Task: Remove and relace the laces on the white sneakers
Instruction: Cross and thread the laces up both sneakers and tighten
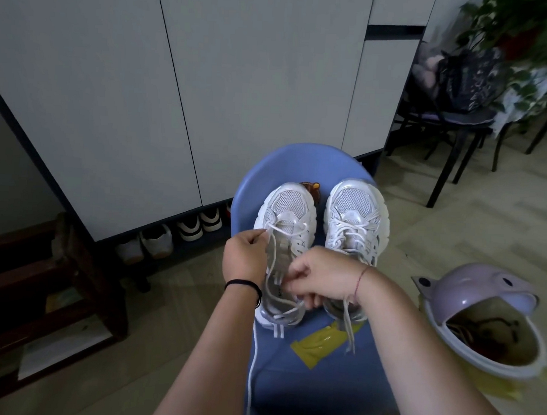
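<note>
Two white sneakers stand side by side on a blue plastic chair [299, 374], toes pointing away from me. The left sneaker [289, 208] has its white lace [271, 254] mostly pulled loose, with only the lowest eyelets still threaded. My left hand [246, 258] pinches one lace strand beside the shoe's left edge. My right hand [318, 273] is closed on the other strand over the shoe's opening. One lace end hangs down off the chair's left edge. The right sneaker [356, 211] is fully laced, and its lace ends dangle toward me.
A yellow sticker [319, 339] lies on the chair seat. A lilac lidded bin [480, 313] stands open on the floor at right. White cabinets [177, 93] rise behind, with shoes underneath. Dark wooden furniture [58, 292] is at left, a black chair [457, 127] at far right.
</note>
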Demonstrator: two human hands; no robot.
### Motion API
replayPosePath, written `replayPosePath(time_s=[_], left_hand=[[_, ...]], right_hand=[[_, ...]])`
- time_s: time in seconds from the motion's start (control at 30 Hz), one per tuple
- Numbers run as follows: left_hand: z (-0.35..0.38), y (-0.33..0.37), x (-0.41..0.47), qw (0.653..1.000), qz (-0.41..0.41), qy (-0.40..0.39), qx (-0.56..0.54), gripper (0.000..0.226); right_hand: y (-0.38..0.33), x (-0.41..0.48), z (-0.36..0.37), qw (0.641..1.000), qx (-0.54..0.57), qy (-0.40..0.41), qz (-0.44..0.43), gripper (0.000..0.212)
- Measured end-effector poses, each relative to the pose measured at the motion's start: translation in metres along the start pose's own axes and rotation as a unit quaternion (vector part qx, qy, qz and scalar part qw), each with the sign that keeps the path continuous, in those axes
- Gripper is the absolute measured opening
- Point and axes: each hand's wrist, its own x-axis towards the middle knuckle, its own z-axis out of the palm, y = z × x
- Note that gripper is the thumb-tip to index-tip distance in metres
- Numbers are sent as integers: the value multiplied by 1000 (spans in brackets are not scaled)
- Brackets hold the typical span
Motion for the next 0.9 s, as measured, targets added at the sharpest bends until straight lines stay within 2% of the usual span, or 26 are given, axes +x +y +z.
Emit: replayPosePath(time_s=[0.1, 0.17, 0.3, 0.4, 0.5, 0.57, 0.63, 0.7, 0.77, 0.9], left_hand=[[-1, -1, 1, 1000, -1, -6, 7, 21], [-1, -1, 0, 1000, -1, -9, 1, 13], [-2, -4, 3, 1000, 4, -8, 10, 18], [-2, -7, 4, 1000, 4, -13, 2, 18], [-2, -8, 5, 1000, 11, -21, 8, 18], [-2, -8, 6, 1000, 11, -18, 8, 17], [-3, -7, 6, 1000, 7, -15, 14, 15], [-4, -6, 6, 1000, 1, -10, 17, 22], [-5, -6, 6, 1000, -4, -5, 13, 31], [-3, -4, 4, 1000, -2, -4, 8, 15]], right_hand=[[4, 20, 8, 979, 97, 178, 2, 18], [1, 31, 13, 960, 138, 241, 12, 21], [-3, 50, 19, 938, 233, 255, 36, 24], [-2, 60, 22, 934, 258, 245, 38, 30], [0, 67, 27, 924, 277, 262, 33, 26], [0, 67, 25, 930, 267, 252, 29, 23], [1, 62, 20, 952, 212, 222, 20, 24], [0, 54, 14, 977, 127, 170, 8, 28], [-1, 45, 11, 994, 54, 99, -2, 23], [-1, 29, 4, 998, -58, 2, 6, 20]])
